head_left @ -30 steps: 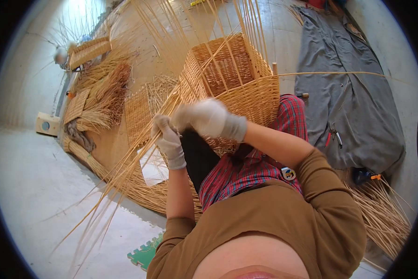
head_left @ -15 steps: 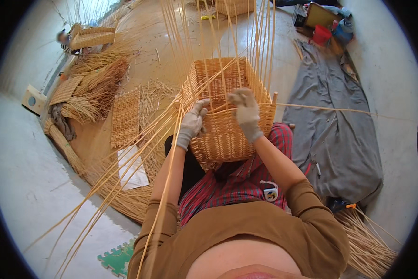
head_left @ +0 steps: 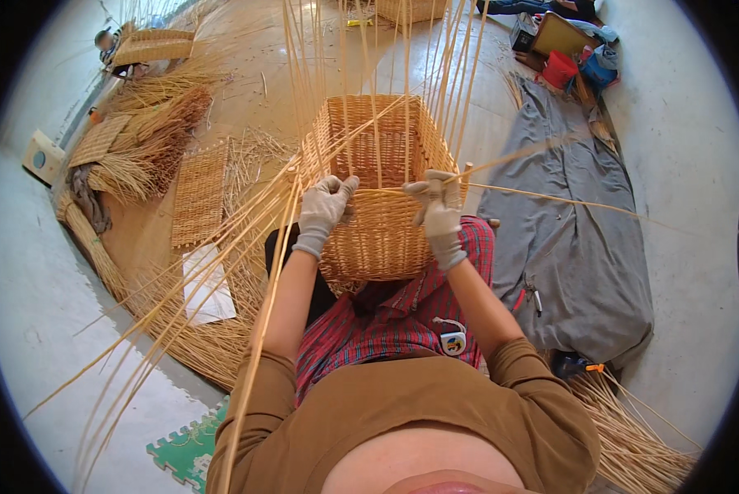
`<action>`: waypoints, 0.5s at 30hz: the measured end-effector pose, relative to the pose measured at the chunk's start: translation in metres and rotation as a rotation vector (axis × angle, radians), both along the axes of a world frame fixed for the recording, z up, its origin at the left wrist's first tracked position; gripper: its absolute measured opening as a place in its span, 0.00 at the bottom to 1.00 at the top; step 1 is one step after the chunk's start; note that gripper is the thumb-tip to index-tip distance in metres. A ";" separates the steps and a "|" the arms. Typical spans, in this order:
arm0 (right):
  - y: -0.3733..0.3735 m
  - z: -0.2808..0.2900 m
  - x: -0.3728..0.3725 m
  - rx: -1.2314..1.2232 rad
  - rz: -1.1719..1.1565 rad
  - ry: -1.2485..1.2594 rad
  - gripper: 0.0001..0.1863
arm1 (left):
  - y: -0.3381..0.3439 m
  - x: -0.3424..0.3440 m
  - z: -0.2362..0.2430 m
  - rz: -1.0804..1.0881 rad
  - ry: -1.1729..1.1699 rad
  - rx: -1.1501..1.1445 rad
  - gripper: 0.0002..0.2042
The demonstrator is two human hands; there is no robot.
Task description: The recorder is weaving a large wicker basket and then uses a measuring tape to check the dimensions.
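Note:
A woven wicker basket (head_left: 378, 247) rests on my lap, its open top facing away from me. Tall upright canes (head_left: 375, 123) rise from its rim. My left hand (head_left: 323, 212), in a pale work glove, pinches the near rim at the left corner; the thumb tip hides what lies between the fingers. Towards the right corner my right hand (head_left: 440, 216), gloved alike, is closed round a cane strand (head_left: 518, 156) that sticks out to the upper right, smeared by motion. Long loose canes (head_left: 276, 272) fan from the left corner past my left forearm.
Left lie a flat woven panel (head_left: 199, 195), bundled reeds (head_left: 151, 148) and a white sheet (head_left: 208, 284). On the right spreads a grey cloth (head_left: 567, 272) with a pen (head_left: 537, 301) on it. Beyond stands a red container (head_left: 559, 69). Cut canes (head_left: 633, 436) lie lower right.
My right hand has come down from above the rim to the right corner, and a strand now swings out to the right. My left hand stays on the rim. The whole view has shifted slightly.

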State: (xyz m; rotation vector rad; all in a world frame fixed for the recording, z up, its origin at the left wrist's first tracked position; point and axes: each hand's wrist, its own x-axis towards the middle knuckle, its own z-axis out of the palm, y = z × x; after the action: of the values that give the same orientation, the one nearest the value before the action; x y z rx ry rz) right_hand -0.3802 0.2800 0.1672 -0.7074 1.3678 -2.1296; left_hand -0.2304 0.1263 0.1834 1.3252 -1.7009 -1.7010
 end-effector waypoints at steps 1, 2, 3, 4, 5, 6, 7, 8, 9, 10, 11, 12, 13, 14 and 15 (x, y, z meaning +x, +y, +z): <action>-0.007 -0.026 0.001 -0.349 0.220 0.003 0.14 | 0.006 -0.001 0.002 0.000 -0.334 -0.404 0.18; -0.017 -0.020 -0.002 -0.351 0.234 0.024 0.14 | 0.001 -0.008 -0.001 0.015 -0.314 -0.407 0.18; -0.017 -0.019 0.007 -0.295 0.150 0.210 0.12 | 0.001 -0.003 -0.014 0.065 -0.270 -0.465 0.19; -0.013 -0.017 0.011 -0.239 0.067 0.396 0.11 | 0.004 0.000 -0.028 0.115 -0.227 -0.523 0.21; -0.007 -0.019 0.004 -0.232 0.074 0.398 0.11 | 0.015 0.003 -0.041 0.263 -0.180 -1.071 0.14; -0.002 -0.023 -0.011 -0.073 0.026 0.234 0.10 | 0.025 -0.003 -0.028 0.259 -0.172 -1.068 0.14; 0.003 -0.027 -0.026 0.083 -0.023 0.067 0.08 | 0.036 -0.013 -0.015 0.229 0.067 -0.990 0.11; 0.007 -0.032 -0.035 0.243 -0.064 -0.100 0.07 | 0.047 -0.017 -0.006 0.207 0.297 -0.899 0.10; 0.002 -0.035 -0.028 0.126 -0.103 -0.009 0.07 | 0.036 -0.028 -0.005 -0.053 0.204 -0.695 0.12; -0.004 -0.035 -0.028 0.115 -0.158 0.289 0.09 | 0.034 -0.033 -0.008 -0.045 0.200 -0.691 0.12; -0.019 -0.026 -0.038 0.090 -0.221 0.594 0.12 | 0.031 -0.047 -0.005 -0.135 0.125 -0.308 0.12; -0.043 0.003 -0.039 0.152 -0.305 0.939 0.15 | 0.030 -0.055 -0.008 -0.219 0.039 0.079 0.12; -0.058 0.034 -0.035 0.223 -0.391 1.278 0.19 | 0.030 -0.057 -0.016 -0.144 0.104 0.075 0.14; -0.052 0.038 -0.035 0.240 -0.395 1.270 0.19 | 0.035 -0.057 -0.013 -0.155 0.094 0.085 0.14; -0.048 0.043 -0.040 0.151 -0.315 1.078 0.18 | 0.036 -0.060 -0.001 -0.129 0.072 0.092 0.15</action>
State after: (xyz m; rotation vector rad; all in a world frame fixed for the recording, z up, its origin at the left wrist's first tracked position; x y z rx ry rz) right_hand -0.4204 0.2323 0.2097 -1.8223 2.2455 -1.8342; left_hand -0.2902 0.1621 0.1824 1.2007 -1.7191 -1.8961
